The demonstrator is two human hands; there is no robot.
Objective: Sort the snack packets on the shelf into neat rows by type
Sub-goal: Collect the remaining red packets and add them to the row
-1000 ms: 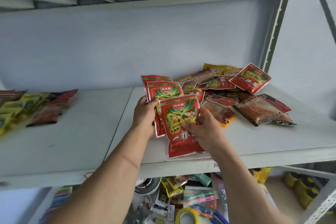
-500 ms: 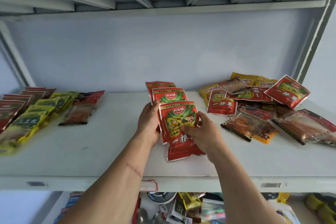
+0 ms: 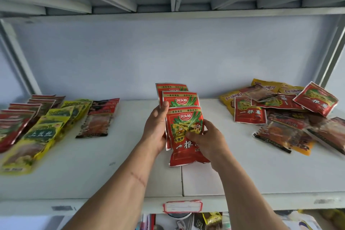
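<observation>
Three red snack packets (image 3: 183, 117) with green and yellow pictures overlap in a short row at the middle of the white shelf (image 3: 93, 177). My left hand (image 3: 155, 129) grips their left edges, thumb on the second packet. My right hand (image 3: 206, 141) pinches the front packet, thumb on its face. At the left lie sorted rows: dark red packets (image 3: 17, 117), yellow-green packets (image 3: 44, 132) and clear-fronted red packets (image 3: 97, 119). A loose pile of mixed packets (image 3: 283, 115) lies at the right.
Shelf uprights stand at the far left (image 3: 16, 58) and far right (image 3: 334, 48). A red-bordered label (image 3: 182, 206) is stuck on the shelf's front edge. Assorted goods (image 3: 209, 220) show on the level below. Another shelf (image 3: 168, 5) hangs close overhead.
The camera view has swung left and up, bringing the sorted rows at the left into sight. Both hands keep hold of the three red packets, now apart from the pile.
</observation>
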